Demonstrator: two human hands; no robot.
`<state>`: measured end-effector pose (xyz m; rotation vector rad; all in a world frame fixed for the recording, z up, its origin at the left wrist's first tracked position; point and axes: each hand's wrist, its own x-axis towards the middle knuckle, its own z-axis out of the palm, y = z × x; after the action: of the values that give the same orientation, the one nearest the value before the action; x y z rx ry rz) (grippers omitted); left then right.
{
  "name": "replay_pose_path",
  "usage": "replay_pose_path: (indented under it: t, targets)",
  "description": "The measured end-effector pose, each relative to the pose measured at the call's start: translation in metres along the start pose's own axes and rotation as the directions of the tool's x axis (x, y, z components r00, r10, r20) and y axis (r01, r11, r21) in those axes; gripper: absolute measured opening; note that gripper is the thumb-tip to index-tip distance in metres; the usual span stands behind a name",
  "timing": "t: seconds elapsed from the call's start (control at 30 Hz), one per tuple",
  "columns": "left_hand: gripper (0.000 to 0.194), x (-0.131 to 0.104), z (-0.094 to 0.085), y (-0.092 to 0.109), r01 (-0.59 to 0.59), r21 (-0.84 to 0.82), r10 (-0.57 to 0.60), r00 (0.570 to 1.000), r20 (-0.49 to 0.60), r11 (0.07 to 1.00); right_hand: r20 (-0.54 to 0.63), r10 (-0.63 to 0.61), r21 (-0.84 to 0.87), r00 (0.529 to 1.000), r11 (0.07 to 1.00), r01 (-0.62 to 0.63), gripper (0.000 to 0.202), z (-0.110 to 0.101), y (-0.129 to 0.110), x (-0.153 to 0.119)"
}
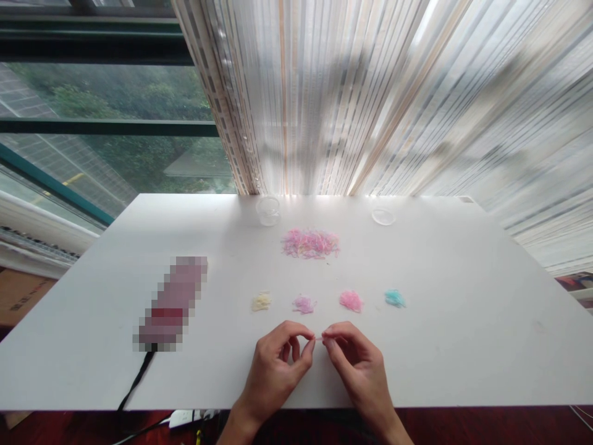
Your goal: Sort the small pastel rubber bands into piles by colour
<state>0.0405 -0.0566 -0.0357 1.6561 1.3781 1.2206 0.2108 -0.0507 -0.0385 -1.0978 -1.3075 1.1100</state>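
Near the table's front edge, my left hand (280,368) and my right hand (359,371) pinch a tiny pink strand (319,339) between them, one at each end. Just beyond my hands lie four small piles in a row: yellow (262,301), purple (304,303), pink (351,301) and teal (395,298). Farther back is a larger mixed pile (310,243) of thin strands, mostly pink and purple.
A clear round container (269,211) and a clear lid (383,216) stand near the back edge of the white table (463,346). At left lies a pixelated object (173,303) with a black cable (136,380). Curtains (324,93) hang behind.
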Motion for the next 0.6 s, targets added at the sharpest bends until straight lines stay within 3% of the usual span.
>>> replay_pose_path:
  t: [0.37,0.6]
  targets:
    - [0.006,0.0019,-0.0011,0.0029,-0.017,0.012,0.017,1.0,-0.01,1.0,0.038,0.044,-0.075,0.998,0.996,-0.041,0.013,-0.0001,0.0005,-0.0004]
    - [0.004,0.0008,-0.0001,0.0017,0.025,0.026,-0.025,1.0,-0.019,0.999,0.064,-0.026,-0.095,0.998,0.995,0.032,0.009,0.0017,-0.0062,0.0012]
